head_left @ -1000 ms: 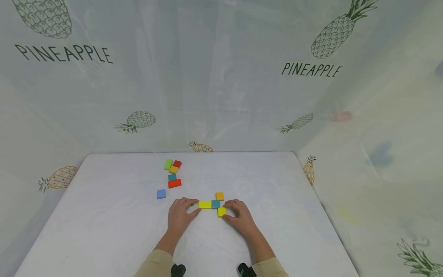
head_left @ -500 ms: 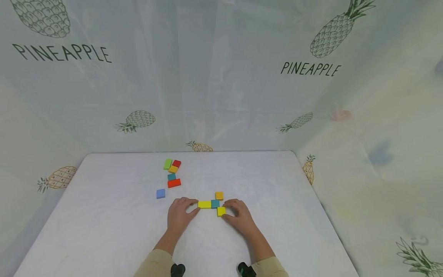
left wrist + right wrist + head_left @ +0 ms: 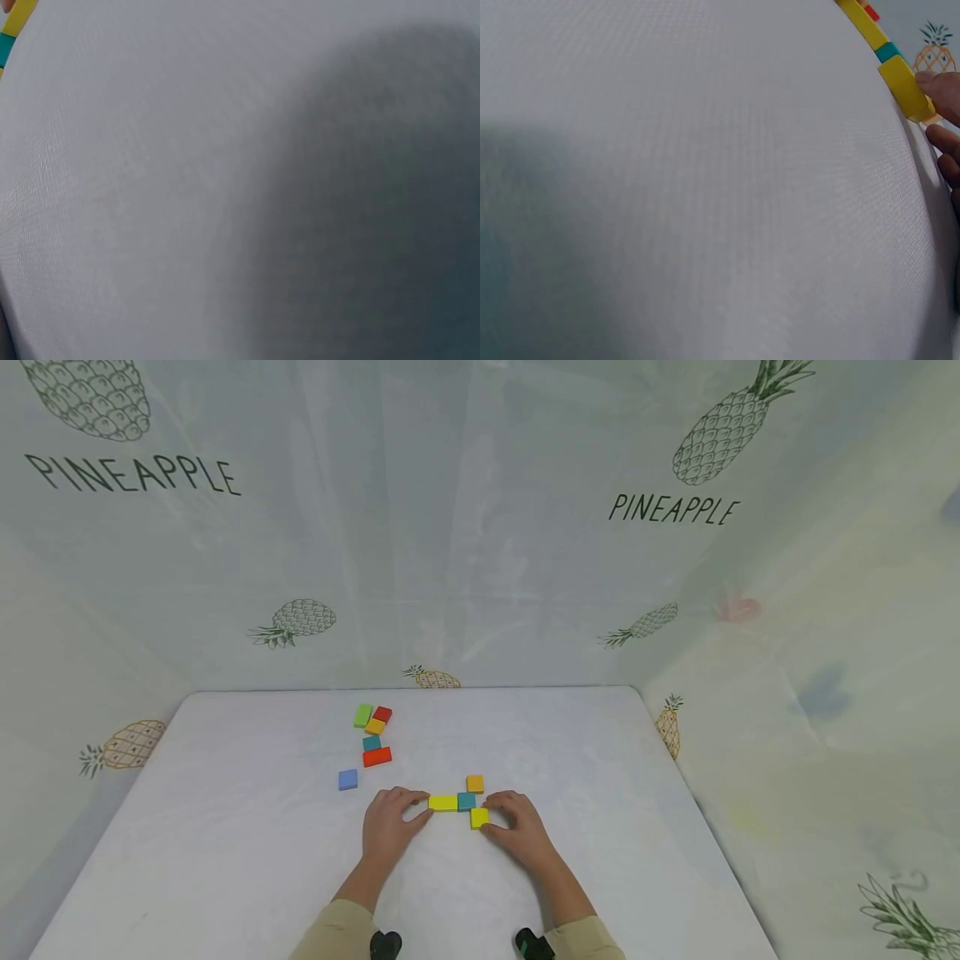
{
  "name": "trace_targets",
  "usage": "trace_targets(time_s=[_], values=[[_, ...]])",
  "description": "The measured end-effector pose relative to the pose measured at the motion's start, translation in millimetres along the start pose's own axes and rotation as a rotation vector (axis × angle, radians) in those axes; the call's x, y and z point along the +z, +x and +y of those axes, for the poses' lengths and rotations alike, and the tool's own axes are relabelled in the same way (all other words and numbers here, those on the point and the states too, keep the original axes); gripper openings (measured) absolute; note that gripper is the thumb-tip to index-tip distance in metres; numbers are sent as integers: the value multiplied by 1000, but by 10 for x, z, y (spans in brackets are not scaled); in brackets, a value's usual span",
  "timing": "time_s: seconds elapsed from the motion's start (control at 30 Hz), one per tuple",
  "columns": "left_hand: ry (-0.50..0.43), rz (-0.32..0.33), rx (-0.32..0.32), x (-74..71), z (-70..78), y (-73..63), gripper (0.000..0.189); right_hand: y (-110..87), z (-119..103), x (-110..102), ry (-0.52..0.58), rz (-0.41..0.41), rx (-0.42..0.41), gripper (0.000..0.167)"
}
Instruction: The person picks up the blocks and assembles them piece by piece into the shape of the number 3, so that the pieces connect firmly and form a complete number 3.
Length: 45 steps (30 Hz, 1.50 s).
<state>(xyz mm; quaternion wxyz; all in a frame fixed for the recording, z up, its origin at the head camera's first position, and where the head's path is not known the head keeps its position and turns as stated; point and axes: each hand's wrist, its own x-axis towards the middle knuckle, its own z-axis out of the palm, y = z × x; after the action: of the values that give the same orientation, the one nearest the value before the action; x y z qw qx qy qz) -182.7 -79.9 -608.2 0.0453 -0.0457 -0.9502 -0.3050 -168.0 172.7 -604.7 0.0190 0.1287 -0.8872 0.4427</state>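
My left hand (image 3: 390, 827) has thumb and forefinger at the left end of a long yellow block (image 3: 443, 804). A teal block (image 3: 467, 802) touches that block's right end. An orange block (image 3: 475, 784) lies just above the teal one. Below and right of it sits a short yellow block (image 3: 479, 818). My right hand (image 3: 525, 831) pinches this short block at its right side between thumb and forefinger. In the right wrist view the thumb (image 3: 939, 90) lies against the yellow block (image 3: 904, 86). The left wrist view catches only a yellow block's corner (image 3: 20, 16) and teal (image 3: 6, 46).
Left of the hands lie a light blue block (image 3: 348, 780), a long red block (image 3: 377, 757), a teal block (image 3: 372, 743), an orange-yellow block (image 3: 375, 727), a dark red block (image 3: 382, 715) and a green block (image 3: 363, 716). A pineapple-print curtain (image 3: 480, 527) hangs behind the white table (image 3: 247, 827).
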Motion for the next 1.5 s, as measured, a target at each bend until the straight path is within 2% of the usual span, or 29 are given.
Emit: trace_targets(time_s=[0.3,0.67,1.17,1.37,1.5], values=[[-6,5,3,-25,28,0,34,-12,-72,-32,-4,4,-3,23],[2,14,4,-69,81,8,35,-6,-88,-65,-13,16,-49,25],[-1,15,2,-91,80,-12,38,-14,-108,-63,20,18,-43,24],[-23,25,-22,-70,40,-63,39,-29,-80,-15,58,-1,-13,25],[-118,19,-47,-46,34,-37,36,-24,-118,-44,49,37,60,26]])
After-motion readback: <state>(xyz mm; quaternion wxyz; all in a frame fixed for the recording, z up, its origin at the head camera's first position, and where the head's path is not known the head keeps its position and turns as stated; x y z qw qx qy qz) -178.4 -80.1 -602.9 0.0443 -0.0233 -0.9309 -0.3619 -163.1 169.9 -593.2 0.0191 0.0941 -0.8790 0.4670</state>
